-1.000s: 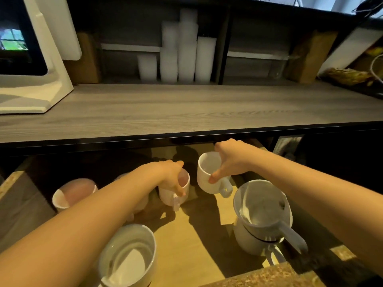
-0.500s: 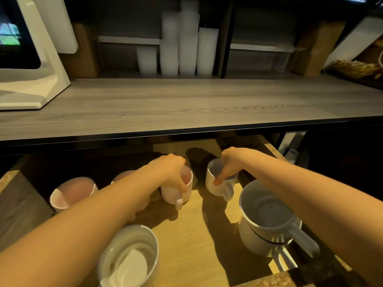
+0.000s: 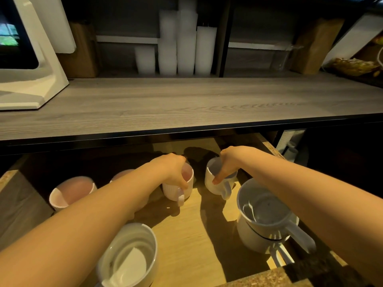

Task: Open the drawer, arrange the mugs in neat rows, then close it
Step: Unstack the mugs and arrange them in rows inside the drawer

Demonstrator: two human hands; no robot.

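Note:
The drawer (image 3: 192, 241) is pulled open below the counter, its wooden floor lit. My left hand (image 3: 173, 169) grips the rim of a ribbed pinkish mug (image 3: 172, 192) standing on the drawer floor. My right hand (image 3: 228, 162) pinches the rim of a white ribbed mug (image 3: 213, 187) just right of it, tilted a little, its handle toward me. Two more pink mugs (image 3: 70, 191) sit at the left, one partly behind my forearm. A large white mug (image 3: 129, 257) is near the front left. Stacked white mugs (image 3: 265, 220) stand at the right.
The grey wood-grain counter (image 3: 186, 104) overhangs the back of the drawer. A white appliance (image 3: 27, 65) sits on it at the left. Stacks of white cups (image 3: 182, 44) and wooden blocks line the shelf behind. The speckled drawer front edge (image 3: 269, 278) is nearest me.
Both hands have carried their mugs back toward the drawer's rear. The white mug in my right hand has come down from the air to the drawer floor.

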